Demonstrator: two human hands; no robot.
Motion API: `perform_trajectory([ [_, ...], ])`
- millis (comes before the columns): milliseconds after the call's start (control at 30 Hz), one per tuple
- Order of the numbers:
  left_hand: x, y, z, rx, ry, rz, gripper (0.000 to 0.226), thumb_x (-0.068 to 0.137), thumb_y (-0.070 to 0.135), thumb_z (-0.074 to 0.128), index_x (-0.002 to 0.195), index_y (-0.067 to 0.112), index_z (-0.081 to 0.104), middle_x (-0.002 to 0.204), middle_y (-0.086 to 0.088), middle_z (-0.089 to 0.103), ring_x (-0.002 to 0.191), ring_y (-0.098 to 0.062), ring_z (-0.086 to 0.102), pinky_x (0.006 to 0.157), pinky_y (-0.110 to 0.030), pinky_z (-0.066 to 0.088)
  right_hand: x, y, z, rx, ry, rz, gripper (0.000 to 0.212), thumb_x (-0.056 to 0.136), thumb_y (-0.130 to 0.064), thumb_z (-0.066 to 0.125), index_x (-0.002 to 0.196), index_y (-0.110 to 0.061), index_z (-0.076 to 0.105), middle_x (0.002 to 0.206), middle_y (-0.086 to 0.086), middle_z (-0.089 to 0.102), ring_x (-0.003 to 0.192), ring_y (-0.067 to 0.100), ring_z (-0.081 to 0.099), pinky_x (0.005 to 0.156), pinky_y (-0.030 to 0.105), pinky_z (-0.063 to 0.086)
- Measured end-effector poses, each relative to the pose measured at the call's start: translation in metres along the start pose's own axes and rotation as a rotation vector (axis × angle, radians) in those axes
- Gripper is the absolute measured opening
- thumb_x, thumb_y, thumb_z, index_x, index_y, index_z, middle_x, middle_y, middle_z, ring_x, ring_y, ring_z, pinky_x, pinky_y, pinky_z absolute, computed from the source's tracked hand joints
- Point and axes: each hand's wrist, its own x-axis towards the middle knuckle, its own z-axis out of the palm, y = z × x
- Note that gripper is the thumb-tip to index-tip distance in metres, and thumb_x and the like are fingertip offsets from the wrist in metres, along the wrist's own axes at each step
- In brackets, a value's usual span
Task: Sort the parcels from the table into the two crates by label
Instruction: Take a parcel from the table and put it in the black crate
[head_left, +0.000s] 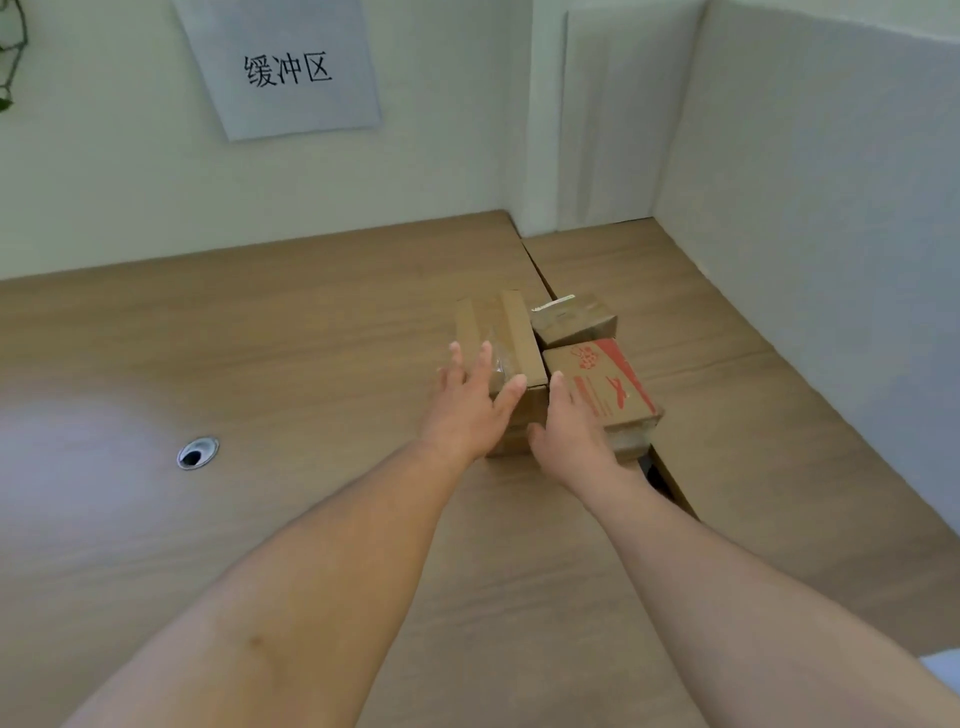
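Three cardboard parcels sit together on the wooden table (260, 338). The left one, a plain taped parcel (511, 332), has my left hand (467, 400) lying on its top with fingers straight and spread. A parcel with red print (608, 382) lies to its right, and my right hand (571, 431) rests on that parcel's near left corner, fingers extended. Behind them a smaller brown parcel (574, 318) carries a white label strip. No crate is in view.
A round cable grommet (197, 453) is set in the table at the left. A seam (540, 270) separates this table from a second one at the right. A paper sign (285, 67) hangs on the back wall; a white partition (831, 208) closes the right side.
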Motion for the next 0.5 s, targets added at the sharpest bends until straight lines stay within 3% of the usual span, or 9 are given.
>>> perform_trajectory([
  [100, 0.004, -0.012, 0.007, -0.189, 0.013, -0.079, 0.074, 0.097, 0.061, 0.029, 0.156, 0.022, 0.009, 0.164, -0.006, -0.004, 0.151, -0.023, 0.004, 0.120, -0.038, 0.012, 0.003, -0.004, 0.014, 0.048, -0.005, -0.049, 0.070, 0.098, -0.015, 0.049, 0.155, -0.012, 0.009, 0.156, 0.007, 0.026, 0.142, 0.025, 0.026, 0.111, 0.039, 0.028],
  [233, -0.003, -0.039, 0.001, -0.352, 0.159, -0.217, 0.084, 0.091, 0.069, 0.033, 0.154, 0.015, 0.020, 0.158, -0.011, 0.022, 0.145, -0.027, 0.025, 0.117, -0.040, 0.024, 0.006, -0.019, 0.026, 0.186, 0.053, -0.170, 0.045, 0.101, -0.017, 0.043, 0.146, -0.013, 0.040, 0.145, 0.006, 0.045, 0.134, 0.024, 0.040, 0.111, 0.037, 0.032],
  [300, -0.007, -0.053, -0.004, -0.501, 0.181, -0.316, 0.091, 0.086, 0.074, 0.039, 0.155, 0.019, 0.017, 0.158, -0.011, 0.023, 0.144, -0.028, 0.027, 0.115, -0.041, 0.025, 0.007, -0.033, 0.031, 0.244, 0.023, -0.203, 0.039, 0.103, -0.016, 0.040, 0.141, -0.012, 0.048, 0.143, 0.006, 0.050, 0.134, 0.023, 0.042, 0.113, 0.035, 0.030],
  [367, -0.012, -0.067, -0.008, -0.613, 0.190, -0.410, 0.094, 0.082, 0.075, 0.048, 0.155, 0.024, 0.017, 0.156, -0.011, 0.025, 0.140, -0.031, 0.033, 0.114, -0.044, 0.030, 0.008, -0.044, 0.037, 0.256, -0.020, -0.217, 0.039, 0.103, -0.015, 0.039, 0.140, -0.012, 0.050, 0.142, 0.007, 0.051, 0.133, 0.023, 0.044, 0.111, 0.032, 0.032],
  [433, -0.017, -0.077, -0.011, -0.681, 0.207, -0.464, 0.090, 0.075, 0.068, 0.062, 0.150, 0.031, 0.028, 0.147, -0.011, 0.036, 0.127, -0.033, 0.047, 0.106, -0.048, 0.042, 0.010, -0.048, 0.043, 0.223, -0.017, -0.186, 0.040, 0.102, -0.016, 0.041, 0.141, -0.013, 0.048, 0.141, 0.009, 0.050, 0.131, 0.025, 0.043, 0.108, 0.030, 0.032],
  [500, -0.019, -0.088, -0.013, -0.740, 0.185, -0.494, 0.086, 0.062, 0.062, 0.062, 0.142, 0.039, 0.038, 0.138, -0.008, 0.047, 0.117, -0.030, 0.054, 0.100, -0.048, 0.048, 0.014, -0.047, 0.047, 0.156, 0.040, -0.113, 0.043, 0.100, -0.021, 0.045, 0.143, -0.014, 0.045, 0.138, 0.012, 0.045, 0.129, 0.027, 0.041, 0.106, 0.032, 0.031],
])
